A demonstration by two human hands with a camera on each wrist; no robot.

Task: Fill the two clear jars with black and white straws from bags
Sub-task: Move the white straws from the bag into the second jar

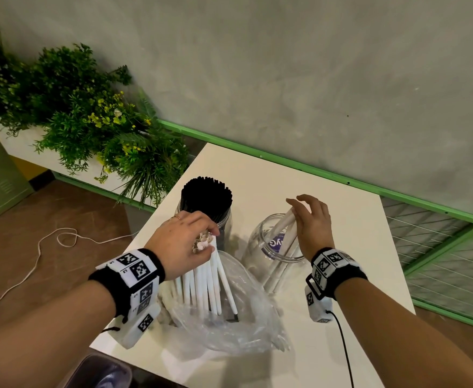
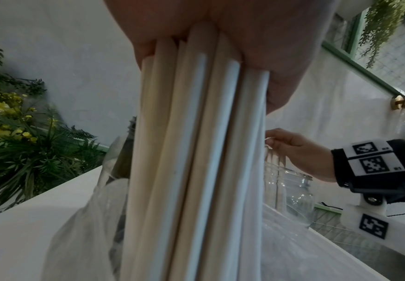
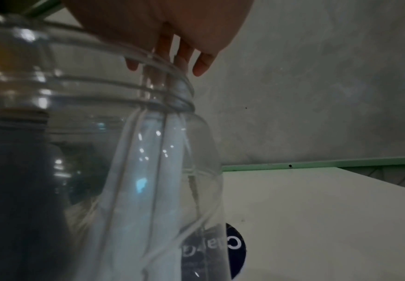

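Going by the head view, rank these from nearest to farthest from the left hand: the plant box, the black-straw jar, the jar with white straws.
From the left hand:
1. Black-straw jar, just behind its fingers.
2. Jar with white straws, to the right, under the right hand.
3. Plant box, far back left, off the table.

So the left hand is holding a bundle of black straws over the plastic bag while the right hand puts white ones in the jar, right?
Not quite. The bundle in the left hand is white straws, not black, as the head view shows; the black straws already stand in the far jar. The rest holds: the bundle is over the plastic bag, and the right hand lowers white straws into the near jar.
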